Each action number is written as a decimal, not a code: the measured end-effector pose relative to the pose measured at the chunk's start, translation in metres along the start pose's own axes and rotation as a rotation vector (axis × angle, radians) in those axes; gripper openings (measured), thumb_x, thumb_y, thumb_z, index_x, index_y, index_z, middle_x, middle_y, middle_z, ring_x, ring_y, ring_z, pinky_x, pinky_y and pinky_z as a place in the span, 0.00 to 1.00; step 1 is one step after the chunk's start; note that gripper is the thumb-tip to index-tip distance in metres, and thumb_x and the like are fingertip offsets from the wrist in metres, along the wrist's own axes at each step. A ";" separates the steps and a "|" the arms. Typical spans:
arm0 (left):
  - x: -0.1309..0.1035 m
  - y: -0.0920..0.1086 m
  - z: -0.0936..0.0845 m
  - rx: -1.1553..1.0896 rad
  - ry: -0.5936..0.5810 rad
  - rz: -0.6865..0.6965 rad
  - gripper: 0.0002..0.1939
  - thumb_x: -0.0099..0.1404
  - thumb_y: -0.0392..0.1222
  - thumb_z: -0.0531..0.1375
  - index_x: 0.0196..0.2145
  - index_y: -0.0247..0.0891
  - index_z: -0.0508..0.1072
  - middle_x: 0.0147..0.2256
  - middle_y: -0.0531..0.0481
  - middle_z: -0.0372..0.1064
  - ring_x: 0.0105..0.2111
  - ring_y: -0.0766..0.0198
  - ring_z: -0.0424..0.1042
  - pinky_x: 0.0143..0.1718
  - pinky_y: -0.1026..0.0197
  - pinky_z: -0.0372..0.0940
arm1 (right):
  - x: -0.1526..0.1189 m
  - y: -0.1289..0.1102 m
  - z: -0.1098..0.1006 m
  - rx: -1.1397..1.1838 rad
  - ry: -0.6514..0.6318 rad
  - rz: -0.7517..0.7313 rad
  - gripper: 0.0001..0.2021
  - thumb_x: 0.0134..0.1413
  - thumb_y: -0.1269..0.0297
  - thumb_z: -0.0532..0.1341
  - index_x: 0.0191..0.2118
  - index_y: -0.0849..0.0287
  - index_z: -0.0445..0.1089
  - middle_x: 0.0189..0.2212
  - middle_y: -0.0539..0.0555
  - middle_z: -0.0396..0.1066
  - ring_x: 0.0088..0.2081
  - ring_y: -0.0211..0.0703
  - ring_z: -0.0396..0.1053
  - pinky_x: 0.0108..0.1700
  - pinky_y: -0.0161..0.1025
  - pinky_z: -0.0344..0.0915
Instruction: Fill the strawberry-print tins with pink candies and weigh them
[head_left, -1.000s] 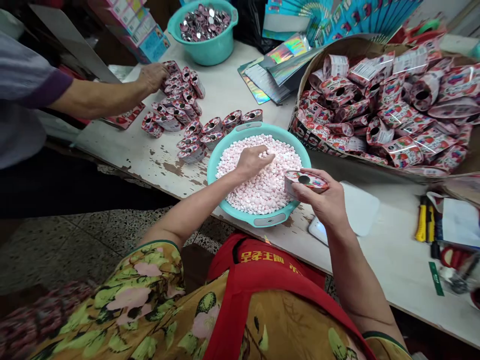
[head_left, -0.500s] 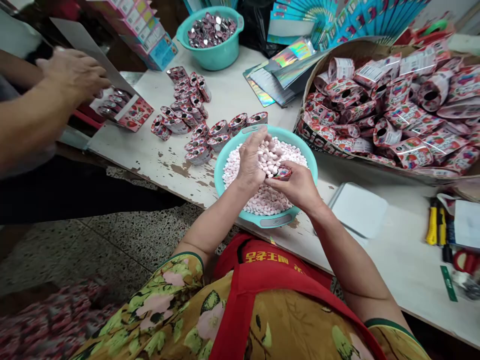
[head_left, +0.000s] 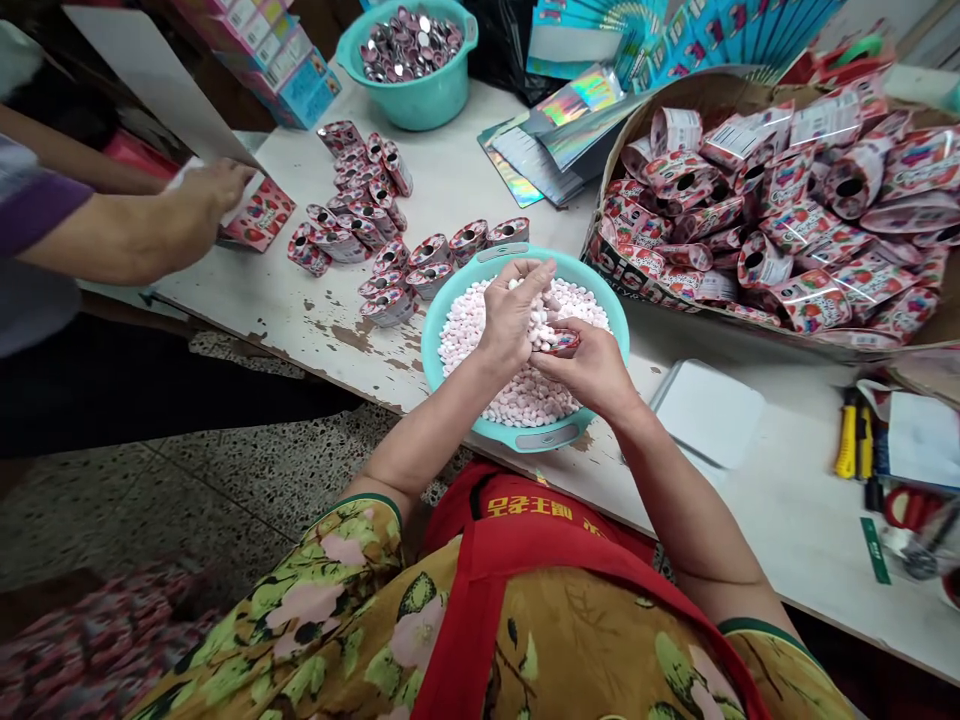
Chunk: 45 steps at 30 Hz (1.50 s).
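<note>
Item: one oval container with a strawberry-print wrap [head_left: 564, 342], mostly hidden between the two hands, over the basin of candies. Its opening is covered from our view.

Right hand [head_left: 592, 368]: closed on the container, fingers and thumb at its side wall.

Left hand [head_left: 511, 318]: cupped, fingers curled round a handful of pale pink candies [head_left: 538, 330], just beside the container's top. We cannot tell whether the hand touches the container.

Beneath: turquoise basin [head_left: 429, 345] at the table edge, well filled with loose candies of the same kind [head_left: 532, 405].

Near stock: a cluster of oval containers [head_left: 431, 248] standing beyond the basin, dark round holes showing in their tops. Further stock: a cardboard box [head_left: 637, 272] heaped with more, lying at all angles.

Handling notes: we judge the container light and thin-walled, its glossy wrap a little slippery, the walls likely to flex or dent if squeezed hard. We would take it low around the curved side, thumb opposite fingers, with light pressure, leaving the top hole free. The candies we judge small, hard, smooth and quick to roll; a cupped palm with closed finger gaps suits them better than a pinch. Their surface may chip or shed powder if crushed together; loose ones should spill readily from a tilted hand.
</note>
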<state>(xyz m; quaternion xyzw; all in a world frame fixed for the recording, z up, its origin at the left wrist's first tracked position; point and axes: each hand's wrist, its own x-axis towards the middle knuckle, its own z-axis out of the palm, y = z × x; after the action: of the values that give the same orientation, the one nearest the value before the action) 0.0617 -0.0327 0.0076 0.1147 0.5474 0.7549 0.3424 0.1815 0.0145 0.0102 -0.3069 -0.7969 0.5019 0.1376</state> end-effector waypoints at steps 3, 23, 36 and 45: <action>0.000 -0.001 -0.001 -0.022 0.012 -0.032 0.22 0.59 0.55 0.72 0.40 0.40 0.69 0.30 0.54 0.69 0.24 0.70 0.70 0.23 0.67 0.65 | 0.002 0.001 -0.002 -0.022 -0.011 0.002 0.15 0.46 0.65 0.69 0.43 0.59 0.76 0.33 0.53 0.79 0.37 0.49 0.77 0.40 0.39 0.69; -0.002 0.008 0.014 -0.009 0.004 0.006 0.20 0.65 0.60 0.67 0.34 0.41 0.68 0.22 0.59 0.59 0.20 0.71 0.65 0.20 0.68 0.61 | 0.006 0.009 0.005 -0.028 0.128 -0.074 0.18 0.45 0.64 0.69 0.45 0.58 0.77 0.44 0.54 0.80 0.45 0.52 0.77 0.49 0.46 0.71; -0.007 0.009 0.026 0.013 -0.038 0.060 0.27 0.64 0.66 0.65 0.27 0.40 0.65 0.19 0.59 0.57 0.16 0.73 0.59 0.16 0.67 0.52 | 0.000 0.017 0.000 0.151 0.148 -0.121 0.18 0.44 0.66 0.71 0.45 0.58 0.78 0.43 0.54 0.79 0.44 0.50 0.76 0.50 0.45 0.71; -0.007 0.012 0.031 -0.074 -0.117 0.025 0.25 0.69 0.61 0.63 0.26 0.40 0.65 0.17 0.60 0.48 0.13 0.74 0.49 0.12 0.66 0.43 | 0.001 0.027 0.007 0.361 0.152 -0.078 0.19 0.42 0.63 0.73 0.44 0.57 0.78 0.41 0.52 0.79 0.45 0.49 0.76 0.53 0.46 0.71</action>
<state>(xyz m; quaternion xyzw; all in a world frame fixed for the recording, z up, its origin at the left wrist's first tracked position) 0.0794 -0.0160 0.0321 0.1529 0.4967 0.7708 0.3683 0.1870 0.0184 -0.0165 -0.2832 -0.6925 0.6063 0.2695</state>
